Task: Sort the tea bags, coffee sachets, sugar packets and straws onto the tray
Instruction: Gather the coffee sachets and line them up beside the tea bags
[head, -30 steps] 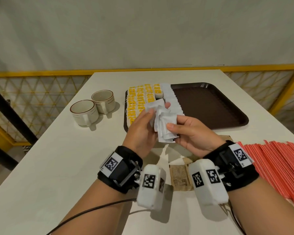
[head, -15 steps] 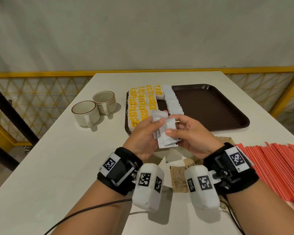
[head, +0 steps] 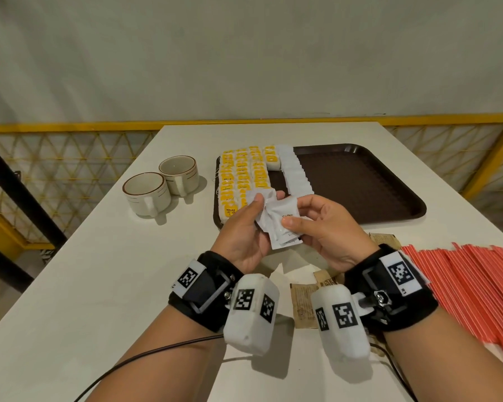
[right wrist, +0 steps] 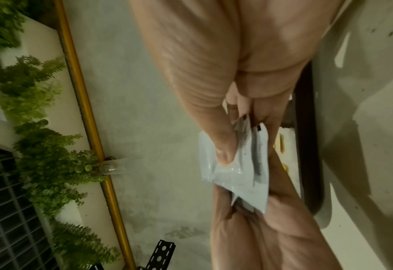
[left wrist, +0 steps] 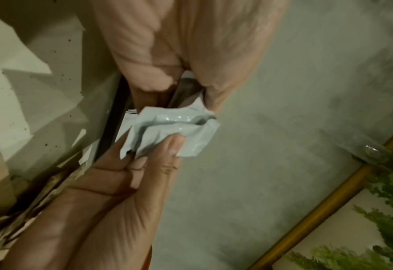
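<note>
A white tabletop (head: 79,285) is seen before a plain pale grey wall (head: 244,53). A yellow railing (head: 70,126) with yellow lattice mesh (head: 70,169) is set behind and to both sides of the tabletop. Green foliage (right wrist: 40,146) is seen beyond the railing. A dark diagonal post (head: 21,184) is seen left of the tabletop.

Two cream cups (head: 161,189) with brown rim lines stand touching each other on the white desk (head: 79,285) (handles turned toward the camera). Behind the desk runs a yellow railing (head: 70,126) with lattice mesh, backed by a grey wall (head: 244,53); green foliage (right wrist: 45,146) hangs nearby.
</note>
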`<state>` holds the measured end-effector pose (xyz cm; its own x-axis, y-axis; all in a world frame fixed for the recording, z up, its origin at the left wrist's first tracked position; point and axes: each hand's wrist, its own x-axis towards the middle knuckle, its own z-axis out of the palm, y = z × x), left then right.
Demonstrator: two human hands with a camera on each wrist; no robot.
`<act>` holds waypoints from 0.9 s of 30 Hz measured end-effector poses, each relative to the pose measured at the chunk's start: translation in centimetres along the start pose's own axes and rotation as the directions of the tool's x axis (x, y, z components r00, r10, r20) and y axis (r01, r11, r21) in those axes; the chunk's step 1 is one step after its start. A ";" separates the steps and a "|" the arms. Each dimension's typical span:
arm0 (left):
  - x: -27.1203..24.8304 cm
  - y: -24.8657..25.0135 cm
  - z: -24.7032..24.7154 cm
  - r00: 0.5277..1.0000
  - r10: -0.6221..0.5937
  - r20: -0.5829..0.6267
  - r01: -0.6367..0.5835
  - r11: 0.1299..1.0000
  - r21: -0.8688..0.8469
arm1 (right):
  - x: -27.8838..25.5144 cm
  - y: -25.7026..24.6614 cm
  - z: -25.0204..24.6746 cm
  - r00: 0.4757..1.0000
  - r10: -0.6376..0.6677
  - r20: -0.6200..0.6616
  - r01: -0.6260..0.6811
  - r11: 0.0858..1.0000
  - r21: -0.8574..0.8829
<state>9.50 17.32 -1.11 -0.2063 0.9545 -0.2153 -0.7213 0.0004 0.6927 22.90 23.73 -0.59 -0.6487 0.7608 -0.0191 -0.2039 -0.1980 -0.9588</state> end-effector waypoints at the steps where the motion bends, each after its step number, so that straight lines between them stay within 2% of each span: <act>1: 0.0 0.0 0.0 1.000 0.017 -0.007 -0.017 1.000 -0.023 | 0.1 0.0 -0.1 1.000 -0.006 -0.020 0.006 1.000 0.014; 5: 0.1 0.0 -0.1 0.998 0.068 -0.010 -0.068 0.997 -0.042 | 0.2 -0.3 -0.4 0.999 0.005 -0.050 0.000 0.996 0.085; 9: 0.1 -0.3 0.0 0.994 0.099 0.050 -0.102 0.993 0.058 | 0.1 0.0 -0.1 0.999 0.017 -0.036 -0.015 0.998 0.062; 12: 0.0 -0.3 -0.2 0.992 0.120 0.046 -0.124 0.989 0.085 | 0.0 0.0 0.1 0.999 0.031 -0.022 -0.030 0.998 0.047; 18: 0.4 0.1 -0.7 0.994 0.097 -0.046 -0.093 0.992 0.082 | -0.1 -0.2 0.2 0.999 0.041 -0.015 -0.041 0.999 -0.007; 22: 0.5 -0.2 -0.7 0.990 0.103 -0.097 -0.087 0.985 0.149 | -0.1 -0.7 -0.2 0.998 0.031 -0.053 -0.030 0.999 0.014; 27: -0.1 -0.5 0.0 0.999 0.024 0.021 -0.029 0.955 0.297 | 0.0 -0.2 -0.1 0.997 0.003 -0.080 -0.001 1.000 0.027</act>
<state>9.86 17.19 -1.40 -0.2096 0.9603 -0.1842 -0.4864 0.0610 0.8716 23.00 23.83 -0.42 -0.5884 0.8073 -0.0451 -0.2225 -0.2153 -0.9509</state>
